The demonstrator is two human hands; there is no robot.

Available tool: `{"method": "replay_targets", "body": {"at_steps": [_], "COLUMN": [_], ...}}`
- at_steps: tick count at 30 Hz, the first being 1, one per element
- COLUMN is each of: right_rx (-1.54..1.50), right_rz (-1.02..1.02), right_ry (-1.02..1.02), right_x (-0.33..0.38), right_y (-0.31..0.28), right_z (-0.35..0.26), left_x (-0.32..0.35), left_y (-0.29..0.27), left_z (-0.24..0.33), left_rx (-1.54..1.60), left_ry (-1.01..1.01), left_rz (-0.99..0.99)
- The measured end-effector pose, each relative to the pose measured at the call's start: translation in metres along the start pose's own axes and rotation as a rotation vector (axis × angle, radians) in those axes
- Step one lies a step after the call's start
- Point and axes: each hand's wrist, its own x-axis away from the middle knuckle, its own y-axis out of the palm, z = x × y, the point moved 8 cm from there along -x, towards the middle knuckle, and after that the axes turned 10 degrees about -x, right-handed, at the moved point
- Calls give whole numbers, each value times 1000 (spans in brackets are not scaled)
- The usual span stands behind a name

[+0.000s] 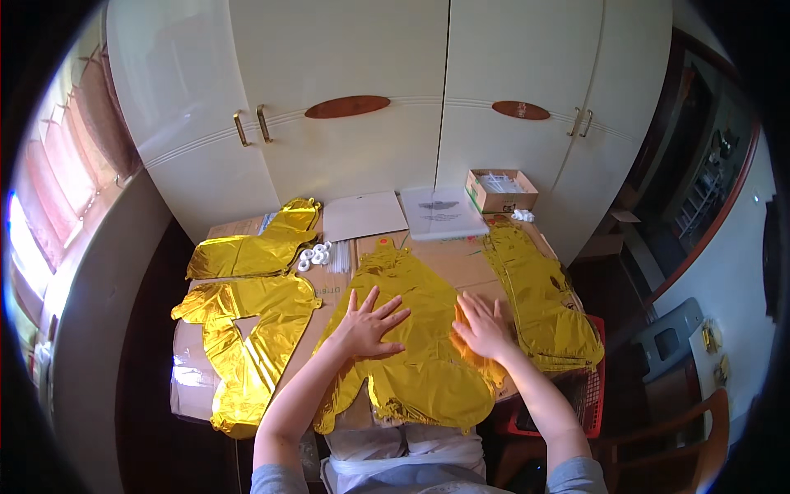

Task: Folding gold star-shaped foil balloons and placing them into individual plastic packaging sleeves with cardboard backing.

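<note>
A large flat gold foil balloon (411, 300) lies in the middle of a cardboard-covered table, its near edge reaching the table's front. My left hand (369, 326) rests on its left part, palm down with the fingers spread. Over the balloon's right edge, my right hand (482, 326) lies with fingers stretched out, and an orange sheen shows on the foil beneath it. Neither hand grips anything. To the left are more gold foil balloons, a bent one (255, 247) farther off and a branching one (255, 325) nearer. Another gold foil balloon (535, 296) lies to the right.
Behind the balloons are small white ribbon rolls (310, 256), clear thin sticks (338, 256), a grey board (366, 216), a stack of printed clear bags (443, 218) and a carton of sticks (501, 193). A red crate (596, 391) and wooden chair (699, 436) stand right. White cabinets (346, 58) rise behind.
</note>
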Motion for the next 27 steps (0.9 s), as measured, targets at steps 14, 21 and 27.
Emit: {"method": "replay_targets", "body": {"at_steps": [14,21,27], "right_rx": [126,122,47], "right_rz": [-21,35,302], "right_ry": [140,169,10], "right_x": [-180,-210,-211], "right_y": [-5,-13,-17], "right_z": [57,64,65], "left_x": [-2,0,1], "left_y": [1,5,4], "left_z": [-1,-4,-4], "left_rx": [-1,6,6], "left_ry": [9,3,3], "left_rz": [12,9,4]}}
